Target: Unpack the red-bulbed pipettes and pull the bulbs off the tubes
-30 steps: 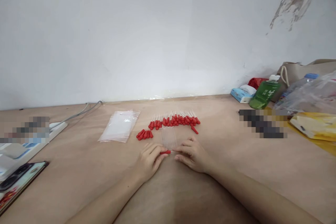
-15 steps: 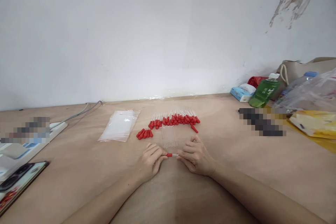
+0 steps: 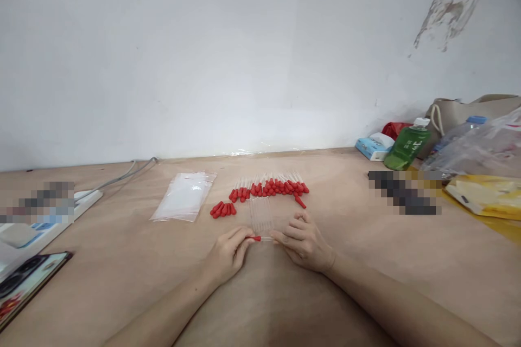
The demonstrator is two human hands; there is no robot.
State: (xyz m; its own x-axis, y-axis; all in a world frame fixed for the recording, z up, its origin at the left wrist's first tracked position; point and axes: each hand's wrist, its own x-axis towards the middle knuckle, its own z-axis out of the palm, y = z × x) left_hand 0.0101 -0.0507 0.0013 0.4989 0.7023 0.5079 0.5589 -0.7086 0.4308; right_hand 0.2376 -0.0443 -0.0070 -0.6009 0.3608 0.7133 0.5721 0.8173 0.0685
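My left hand [image 3: 228,252] pinches a small red rubber cap [image 3: 255,238] just above the table. My right hand [image 3: 304,242] pinches the other end of a thin clear glass tube [image 3: 266,238] that meets the cap. Just beyond my fingers lies a small bunch of bare clear tubes [image 3: 261,212]. Farther back a row of droppers with red caps [image 3: 271,188] lies side by side, one red-capped dropper [image 3: 300,201] lies apart, and a little pile of loose red caps [image 3: 223,209] sits to the left.
A clear plastic bag [image 3: 184,196] lies left of the caps. A phone [image 3: 25,283] and a white power strip [image 3: 49,218] with cable are at the left. At the right stand a green bottle [image 3: 406,147], a tissue pack [image 3: 372,146], bags and a yellow packet [image 3: 486,194].
The cap and tube stay pinched between both hands; the red part showing between my fingers has grown shorter. My hands shifted only slightly.
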